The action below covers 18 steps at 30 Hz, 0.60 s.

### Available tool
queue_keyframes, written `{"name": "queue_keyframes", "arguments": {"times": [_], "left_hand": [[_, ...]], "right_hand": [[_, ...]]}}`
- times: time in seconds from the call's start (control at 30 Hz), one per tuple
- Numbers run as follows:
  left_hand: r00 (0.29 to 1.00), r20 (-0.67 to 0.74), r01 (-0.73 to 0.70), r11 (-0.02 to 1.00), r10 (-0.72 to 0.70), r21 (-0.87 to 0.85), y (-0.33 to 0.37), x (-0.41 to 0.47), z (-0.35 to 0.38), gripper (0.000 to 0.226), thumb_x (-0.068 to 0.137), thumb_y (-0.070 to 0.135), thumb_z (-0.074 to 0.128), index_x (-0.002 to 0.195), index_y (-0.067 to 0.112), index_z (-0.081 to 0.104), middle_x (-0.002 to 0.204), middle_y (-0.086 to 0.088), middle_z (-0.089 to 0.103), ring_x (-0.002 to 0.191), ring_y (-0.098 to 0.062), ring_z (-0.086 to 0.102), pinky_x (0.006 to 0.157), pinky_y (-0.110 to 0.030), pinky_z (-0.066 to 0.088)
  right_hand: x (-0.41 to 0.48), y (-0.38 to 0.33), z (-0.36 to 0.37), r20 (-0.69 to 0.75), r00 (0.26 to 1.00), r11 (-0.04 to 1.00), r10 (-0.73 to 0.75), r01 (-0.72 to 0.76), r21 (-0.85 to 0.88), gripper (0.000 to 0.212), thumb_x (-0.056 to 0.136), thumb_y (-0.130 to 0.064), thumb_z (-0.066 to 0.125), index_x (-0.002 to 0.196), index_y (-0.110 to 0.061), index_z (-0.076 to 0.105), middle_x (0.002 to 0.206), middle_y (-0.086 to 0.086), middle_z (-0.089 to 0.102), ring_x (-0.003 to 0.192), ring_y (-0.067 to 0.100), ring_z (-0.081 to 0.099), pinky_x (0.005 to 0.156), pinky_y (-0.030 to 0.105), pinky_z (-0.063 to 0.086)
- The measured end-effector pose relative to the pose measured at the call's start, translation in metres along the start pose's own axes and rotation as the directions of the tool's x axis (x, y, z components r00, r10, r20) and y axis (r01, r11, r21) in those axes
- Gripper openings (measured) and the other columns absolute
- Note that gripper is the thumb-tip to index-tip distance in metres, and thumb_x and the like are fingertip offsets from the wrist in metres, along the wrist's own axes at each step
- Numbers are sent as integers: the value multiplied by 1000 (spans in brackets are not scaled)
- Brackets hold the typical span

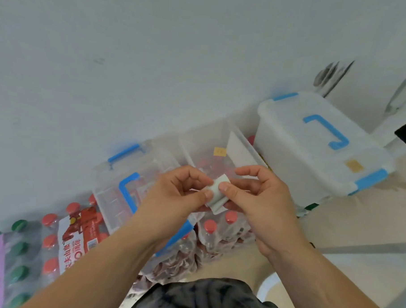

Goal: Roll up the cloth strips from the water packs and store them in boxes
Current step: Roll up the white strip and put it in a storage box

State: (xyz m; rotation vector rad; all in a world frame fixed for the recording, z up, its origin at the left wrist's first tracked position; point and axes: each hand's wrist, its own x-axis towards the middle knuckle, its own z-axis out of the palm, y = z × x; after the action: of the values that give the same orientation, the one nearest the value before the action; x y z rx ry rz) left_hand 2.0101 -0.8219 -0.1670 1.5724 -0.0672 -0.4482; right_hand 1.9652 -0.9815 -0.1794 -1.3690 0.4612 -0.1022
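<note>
Between left hand (pixel 172 195) and right hand (pixel 261 198), cloth strip (pixel 217 196) slants toward upper-right.

hands: two – left hand (pixel 172 199), right hand (pixel 262 203)
cloth strip (pixel 217 193): one
boxes: three – left box (pixel 109 196), middle box (pixel 197 145), right box (pixel 291 143)
water packs (pixel 75 239): three

Water packs (pixel 53 247) in frt, boxes (pixel 314 147) behind.

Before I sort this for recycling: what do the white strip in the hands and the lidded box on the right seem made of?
The white strip is probably soft, matte cloth: it bends into limp layers where it is pinched. The lidded box looks like frosted, translucent plastic, smooth and moulded, with opaque blue clips and handle.
</note>
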Motion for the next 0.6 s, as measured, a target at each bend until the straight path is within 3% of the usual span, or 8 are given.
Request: {"name": "queue_keyframes", "arguments": {"times": [0.1,0.2,0.23,0.37,0.43,0.5,0.6], "left_hand": [[999,-41,-10,1000,9,-25,-1,5,19,21,84,-11,67,87,9,71,83,-10,76,76,-24,72,71,-34,61],[998,-58,-40,999,38,-37,-1,8,34,17,83,-9,69,86,8,71,81,-10,76,74,-20,73,70,-30,59],[997,-47,-60,998,59,-13,0,9,38,16,82,-7,71,85,9,72,83,-11,77,77,-22,74,71,-30,59],[996,-4,-84,994,84,64,-1,17,48,15,79,-2,78,84,10,71,87,-12,78,86,-29,76,78,-36,60],[998,7,-59,995,59,81,-2,20,49,16,78,0,80,87,7,68,85,-16,77,83,-33,75,68,-34,58],[999,47,-29,995,25,97,-2,23,48,19,77,-1,80,84,10,66,83,-19,76,80,-34,74,59,-28,53],[988,153,-30,975,-4,219,1,30,42,13,79,2,80,84,10,71,85,-12,77,83,-28,75,71,-35,60]], "right_hand": [[6,2,-11,-75,997,993,36,-27,116,35,71,-8,87,94,-11,61,90,18,75,79,30,76,69,43,63],[7,4,-17,-123,990,984,63,-42,171,37,68,-11,90,82,-10,56,80,25,66,73,32,75,72,61,60],[7,4,-19,-143,988,985,58,-34,167,38,68,-13,91,81,-10,56,78,26,62,69,30,73,70,60,59],[10,5,-22,-212,977,988,-7,39,150,46,67,-11,92,84,5,53,73,15,53,60,21,54,52,34,51],[11,8,-24,-222,975,983,-22,62,172,44,70,-8,90,83,6,51,72,14,49,58,22,46,45,30,45],[13,11,-27,-223,974,984,-31,69,162,37,72,-5,88,80,3,53,70,14,48,57,21,45,48,30,45],[15,21,-32,-213,977,992,-12,39,121,28,74,-4,87,76,-6,59,65,8,57,55,17,53,53,29,50]]}}
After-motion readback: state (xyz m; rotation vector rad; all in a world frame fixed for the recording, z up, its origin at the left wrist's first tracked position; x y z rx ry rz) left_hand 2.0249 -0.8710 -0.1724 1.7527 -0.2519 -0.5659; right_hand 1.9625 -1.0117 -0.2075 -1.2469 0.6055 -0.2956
